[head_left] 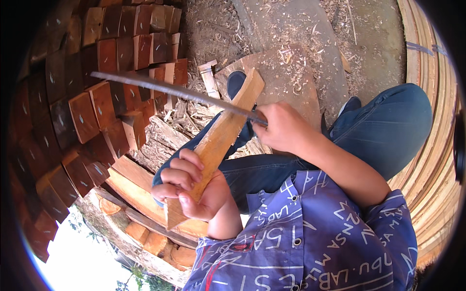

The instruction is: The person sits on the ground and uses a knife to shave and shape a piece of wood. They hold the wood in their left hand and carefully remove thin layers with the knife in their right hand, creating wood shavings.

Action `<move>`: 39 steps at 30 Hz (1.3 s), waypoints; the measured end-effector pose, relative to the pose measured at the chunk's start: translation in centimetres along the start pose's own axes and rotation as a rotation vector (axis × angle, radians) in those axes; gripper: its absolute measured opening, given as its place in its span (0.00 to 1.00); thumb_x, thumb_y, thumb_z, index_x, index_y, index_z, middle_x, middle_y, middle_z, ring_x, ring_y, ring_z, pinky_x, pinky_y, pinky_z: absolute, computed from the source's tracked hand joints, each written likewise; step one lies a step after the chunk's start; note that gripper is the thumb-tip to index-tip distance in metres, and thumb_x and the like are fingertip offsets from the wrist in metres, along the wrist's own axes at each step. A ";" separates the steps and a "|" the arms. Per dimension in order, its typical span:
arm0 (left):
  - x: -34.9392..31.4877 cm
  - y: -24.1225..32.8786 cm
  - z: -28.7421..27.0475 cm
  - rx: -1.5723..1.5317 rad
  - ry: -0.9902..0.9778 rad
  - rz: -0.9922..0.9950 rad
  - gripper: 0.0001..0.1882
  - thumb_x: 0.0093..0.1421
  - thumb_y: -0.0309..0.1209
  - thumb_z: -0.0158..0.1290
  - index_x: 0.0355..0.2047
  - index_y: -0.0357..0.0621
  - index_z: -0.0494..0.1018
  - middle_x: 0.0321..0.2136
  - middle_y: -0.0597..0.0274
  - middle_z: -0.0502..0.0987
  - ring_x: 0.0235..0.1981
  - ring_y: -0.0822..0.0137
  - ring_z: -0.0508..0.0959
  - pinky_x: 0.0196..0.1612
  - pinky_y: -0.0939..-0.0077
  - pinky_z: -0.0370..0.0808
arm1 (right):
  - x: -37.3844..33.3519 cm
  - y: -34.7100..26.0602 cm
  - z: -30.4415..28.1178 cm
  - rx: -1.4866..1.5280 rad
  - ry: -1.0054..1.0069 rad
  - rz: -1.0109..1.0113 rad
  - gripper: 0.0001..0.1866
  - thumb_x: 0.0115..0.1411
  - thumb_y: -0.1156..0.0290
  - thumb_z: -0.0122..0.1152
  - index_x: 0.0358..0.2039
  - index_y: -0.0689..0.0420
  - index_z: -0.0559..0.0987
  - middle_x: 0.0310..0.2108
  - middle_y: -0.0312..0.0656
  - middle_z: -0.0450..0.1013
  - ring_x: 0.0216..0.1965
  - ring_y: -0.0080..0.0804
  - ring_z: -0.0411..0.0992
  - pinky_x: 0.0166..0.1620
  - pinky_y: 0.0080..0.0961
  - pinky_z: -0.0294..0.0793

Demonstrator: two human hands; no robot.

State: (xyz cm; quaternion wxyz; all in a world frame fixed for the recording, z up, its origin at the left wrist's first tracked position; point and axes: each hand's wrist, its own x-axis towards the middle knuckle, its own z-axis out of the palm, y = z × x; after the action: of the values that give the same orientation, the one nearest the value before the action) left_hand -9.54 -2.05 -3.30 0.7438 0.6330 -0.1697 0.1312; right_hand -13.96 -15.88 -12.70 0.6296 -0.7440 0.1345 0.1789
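My left hand (201, 186) is wrapped round the lower end of a pale, shaped piece of wood (221, 138). The piece slants up and away over my leg, its far end widening near my shoe. My right hand (286, 127) is closed round one end of a long, narrow, dark metal file (170, 88). Its blade crosses the upper part of the wood and reaches far out to the left. The file appears to lie on the wood. Its handle end is hidden inside my right fist.
Stacked reddish-brown wooden blocks (102, 104) rise on the left. Long pale planks (432, 145) are piled at the right. Curled shavings (296, 60) litter a flat board (276, 68) and the ground ahead. A small wood offcut (208, 80) lies near my shoe (236, 83). Cut logs (155, 242) are at the lower left.
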 end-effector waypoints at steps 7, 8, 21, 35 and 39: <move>-1.0 0.4 -2.4 -0.013 0.023 0.039 0.09 0.56 0.29 0.44 0.25 0.51 0.54 0.17 0.69 0.53 0.17 0.75 0.56 0.25 0.77 0.61 | -0.3 0.5 1.4 -0.167 -0.026 0.109 0.11 0.50 0.69 0.57 0.26 0.65 0.78 0.23 0.59 0.72 0.29 0.56 0.73 0.36 0.44 0.72; -1.0 0.3 -2.4 -0.038 0.039 0.037 0.09 0.55 0.28 0.45 0.25 0.51 0.54 0.16 0.69 0.53 0.17 0.75 0.56 0.25 0.77 0.61 | -0.5 0.0 1.4 -0.184 -0.046 0.137 0.11 0.50 0.68 0.57 0.27 0.65 0.79 0.25 0.59 0.74 0.31 0.56 0.74 0.38 0.45 0.73; -2.2 0.6 -2.9 -0.102 0.087 0.038 0.13 0.54 0.27 0.51 0.27 0.49 0.54 0.18 0.66 0.58 0.18 0.72 0.61 0.25 0.74 0.62 | -1.5 1.8 2.8 -0.217 0.097 0.148 0.10 0.51 0.70 0.57 0.25 0.66 0.76 0.20 0.60 0.70 0.24 0.57 0.71 0.30 0.42 0.69; -2.1 0.6 -2.0 -0.044 0.069 0.046 0.08 0.52 0.24 0.44 0.27 0.50 0.56 0.18 0.66 0.58 0.19 0.72 0.60 0.27 0.72 0.62 | -0.8 6.8 1.9 -0.245 0.158 0.200 0.10 0.51 0.70 0.56 0.21 0.66 0.72 0.17 0.56 0.68 0.23 0.53 0.70 0.29 0.42 0.66; -1.9 0.7 -0.8 -0.013 0.040 0.030 0.08 0.52 0.25 0.45 0.27 0.50 0.56 0.17 0.66 0.57 0.18 0.72 0.60 0.27 0.72 0.63 | -0.9 5.2 0.8 -0.177 0.061 0.240 0.11 0.51 0.69 0.56 0.24 0.66 0.75 0.20 0.58 0.70 0.26 0.55 0.71 0.33 0.42 0.69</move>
State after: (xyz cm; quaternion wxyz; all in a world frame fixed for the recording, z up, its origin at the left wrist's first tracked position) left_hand -11.51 -1.06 -3.55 0.7492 0.6228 -0.1650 0.1537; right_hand -17.06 -15.98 -17.04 0.5314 -0.7802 0.2252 0.2413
